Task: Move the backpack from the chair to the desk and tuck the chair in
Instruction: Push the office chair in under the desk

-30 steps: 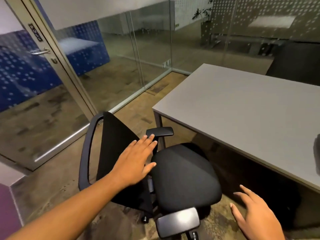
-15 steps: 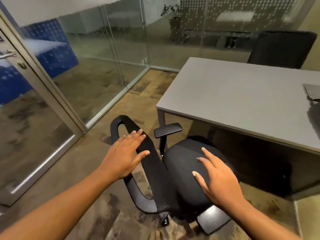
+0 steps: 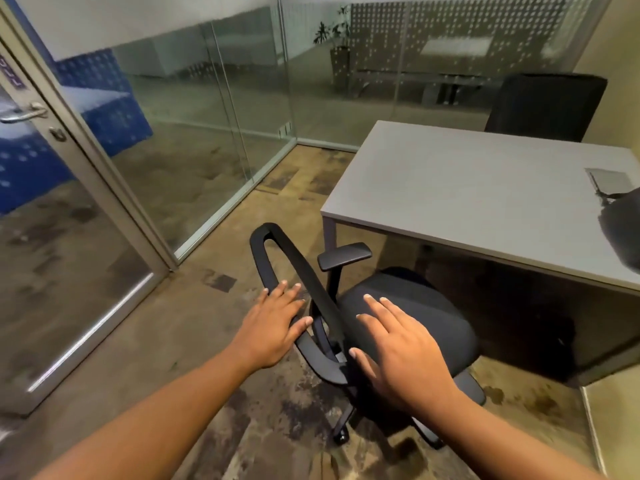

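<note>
Black chair (image 3: 398, 317) stands off the desk (image 3: 485, 202) front edge, seat empty. Dark backpack (image 3: 623, 230) apparently at the desk's right edge. My left hand (image 3: 273, 327) rests flat on the backrest and my right hand (image 3: 401, 344) hovers, fingers spread, gripping nothing; an uneven push risks swivelling the chair, armrest (image 3: 344, 256) striking the desk.

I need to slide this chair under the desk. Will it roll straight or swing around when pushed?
The chair likely rolls easily: a caster shows under it. It may swivel, since the left hand is on the backrest's edge and the right hand is off-centre.
</note>
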Demonstrator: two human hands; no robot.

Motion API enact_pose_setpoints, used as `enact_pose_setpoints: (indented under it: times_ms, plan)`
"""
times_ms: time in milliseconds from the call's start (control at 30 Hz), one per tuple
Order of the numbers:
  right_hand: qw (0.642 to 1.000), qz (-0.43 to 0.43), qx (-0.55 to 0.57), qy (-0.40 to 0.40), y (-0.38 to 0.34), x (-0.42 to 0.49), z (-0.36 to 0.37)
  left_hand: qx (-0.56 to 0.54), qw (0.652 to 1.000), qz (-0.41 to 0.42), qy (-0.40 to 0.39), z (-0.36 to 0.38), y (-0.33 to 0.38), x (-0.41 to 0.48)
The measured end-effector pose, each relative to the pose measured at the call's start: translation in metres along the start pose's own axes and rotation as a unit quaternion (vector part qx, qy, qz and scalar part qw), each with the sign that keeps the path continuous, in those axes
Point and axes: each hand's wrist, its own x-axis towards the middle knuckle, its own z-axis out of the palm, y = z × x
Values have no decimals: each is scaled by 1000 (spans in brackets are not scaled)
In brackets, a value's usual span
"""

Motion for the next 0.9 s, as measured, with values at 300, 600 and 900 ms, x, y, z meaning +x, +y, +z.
enact_pose_setpoints:
  times_ms: [300,600,900]
  plan:
    - [996,76,28,23,-28,-19,-10,-13,994,111,10,-24,-18,2]
    - [978,200,63,14,-62,17,18,-64,967,205,135,-47,-88,79]
    - [943,329,15,42,-119,95,42,-145,926,315,148,-52,-149,173]
